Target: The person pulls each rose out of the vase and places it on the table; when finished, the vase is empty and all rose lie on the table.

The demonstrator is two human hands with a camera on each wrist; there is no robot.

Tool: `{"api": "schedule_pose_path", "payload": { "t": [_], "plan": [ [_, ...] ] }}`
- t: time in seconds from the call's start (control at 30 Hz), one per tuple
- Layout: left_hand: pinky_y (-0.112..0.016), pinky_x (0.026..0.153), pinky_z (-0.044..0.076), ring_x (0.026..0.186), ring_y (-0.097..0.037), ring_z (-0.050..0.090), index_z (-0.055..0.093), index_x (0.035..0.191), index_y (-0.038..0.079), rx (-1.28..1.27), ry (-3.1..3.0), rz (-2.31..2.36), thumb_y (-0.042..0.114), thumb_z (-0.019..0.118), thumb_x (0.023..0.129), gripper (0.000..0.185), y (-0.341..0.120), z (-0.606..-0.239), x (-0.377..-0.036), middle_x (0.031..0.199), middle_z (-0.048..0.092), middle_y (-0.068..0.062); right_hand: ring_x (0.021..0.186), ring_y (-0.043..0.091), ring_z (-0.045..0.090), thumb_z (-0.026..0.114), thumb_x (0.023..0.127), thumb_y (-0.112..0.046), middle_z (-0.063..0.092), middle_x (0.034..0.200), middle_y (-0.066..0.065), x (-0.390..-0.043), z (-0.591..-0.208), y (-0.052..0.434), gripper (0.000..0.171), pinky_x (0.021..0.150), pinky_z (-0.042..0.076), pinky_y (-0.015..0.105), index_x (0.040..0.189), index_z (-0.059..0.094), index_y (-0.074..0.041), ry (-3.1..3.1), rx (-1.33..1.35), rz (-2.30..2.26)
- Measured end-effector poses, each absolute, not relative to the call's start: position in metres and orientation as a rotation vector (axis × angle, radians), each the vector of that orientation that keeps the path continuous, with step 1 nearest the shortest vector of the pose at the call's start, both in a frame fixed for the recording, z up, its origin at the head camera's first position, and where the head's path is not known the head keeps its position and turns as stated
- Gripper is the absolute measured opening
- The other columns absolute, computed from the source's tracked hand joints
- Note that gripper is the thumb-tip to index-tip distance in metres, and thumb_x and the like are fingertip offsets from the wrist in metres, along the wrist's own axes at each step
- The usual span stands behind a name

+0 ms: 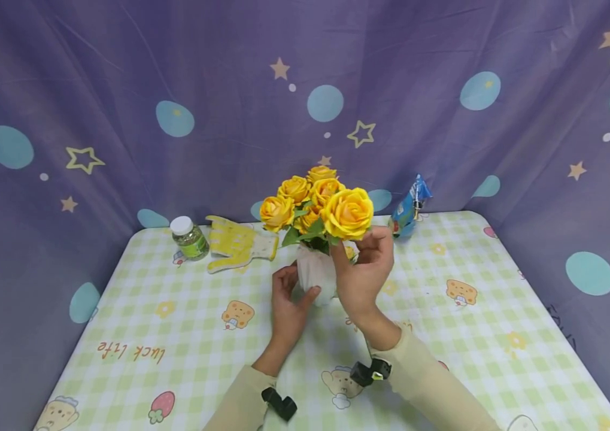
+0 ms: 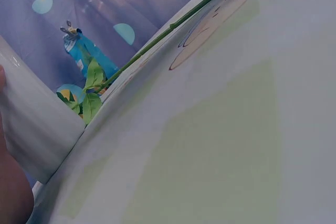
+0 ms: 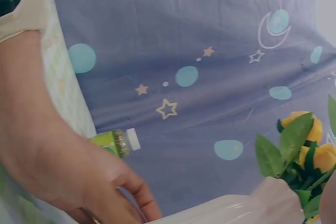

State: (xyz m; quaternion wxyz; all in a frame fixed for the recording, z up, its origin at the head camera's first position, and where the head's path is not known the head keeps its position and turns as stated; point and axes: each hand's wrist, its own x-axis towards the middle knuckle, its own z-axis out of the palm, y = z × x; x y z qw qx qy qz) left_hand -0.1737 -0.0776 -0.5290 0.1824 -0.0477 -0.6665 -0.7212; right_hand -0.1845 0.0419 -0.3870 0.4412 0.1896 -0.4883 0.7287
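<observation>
With left hand (image 1: 288,299) cupped around white vase (image 1: 315,276) near the table's (image 1: 498,311) far edge and right hand (image 1: 365,270) pinching the yellow rose (image 1: 348,213) below its bloom, best steadying the base, lowering the stem straight, avoiding neighbouring blooms

Looks to me like a staged home-style tabletop booth, not a real room. Purple backdrop cloth (image 1: 121,72) with stars and teal dots hangs on all sides, draped and creased, closing off everything from 9 through 12 to 3 o'clock. Table (image 1: 498,311) wears a kids' green-check cover with bears, a strawberry and "luck life" print. Household props at the far edge: small jar (image 1: 189,238) at 11, yellow patterned glove (image 1: 237,243) beside it, blue snack packet (image 1: 409,206) at 1. I see no walls, no furniture.
</observation>
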Motion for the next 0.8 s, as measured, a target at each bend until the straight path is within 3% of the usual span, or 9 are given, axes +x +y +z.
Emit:
{"api": "schedule_pose_path", "payload": {
  "t": [0.33,0.53,0.7,0.8],
  "plan": [
    [-0.048,0.118,0.032,0.133,-0.026,0.053,0.045,0.135,0.004,-0.152,-1.839,-2.068,-0.003,0.08,0.084,0.062,-0.08,-0.543,-0.179,0.145,0.055,-0.007,0.088,0.024,0.075,0.074,0.082,0.014,0.061,0.087,0.012,-0.187,-0.372,0.054,0.045,0.078,0.061,0.034,0.088,0.03,0.012,-0.954,0.524,1.937],
    [-0.047,0.118,0.032,0.133,-0.023,0.054,0.046,0.133,0.006,-0.174,-1.836,-2.06,0.002,0.082,0.084,0.061,-0.081,-0.544,-0.179,0.145,0.056,-0.003,0.084,0.027,0.073,0.071,0.083,0.018,0.074,0.09,0.016,-0.189,-0.365,0.06,0.033,0.076,0.062,0.04,0.098,0.044,0.006,-0.85,0.552,1.985],
    [-0.049,0.118,0.032,0.133,-0.024,0.053,0.046,0.133,0.004,-0.183,-1.835,-2.049,0.001,0.081,0.084,0.06,-0.081,-0.545,-0.18,0.146,0.055,-0.003,0.079,0.03,0.072,0.068,0.081,0.023,0.073,0.089,0.017,-0.192,-0.355,0.067,0.033,0.076,0.061,0.049,0.099,0.049,0.004,-0.815,0.522,1.972],
    [-0.05,0.118,0.032,0.133,-0.024,0.054,0.046,0.133,0.004,-0.184,-1.835,-2.049,0.001,0.081,0.084,0.061,-0.081,-0.545,-0.179,0.145,0.056,-0.004,0.076,0.029,0.07,0.067,0.08,0.023,0.071,0.084,0.017,-0.192,-0.351,0.073,0.032,0.074,0.062,0.045,0.095,0.047,0.003,-0.816,0.475,1.954]
  ]
}}
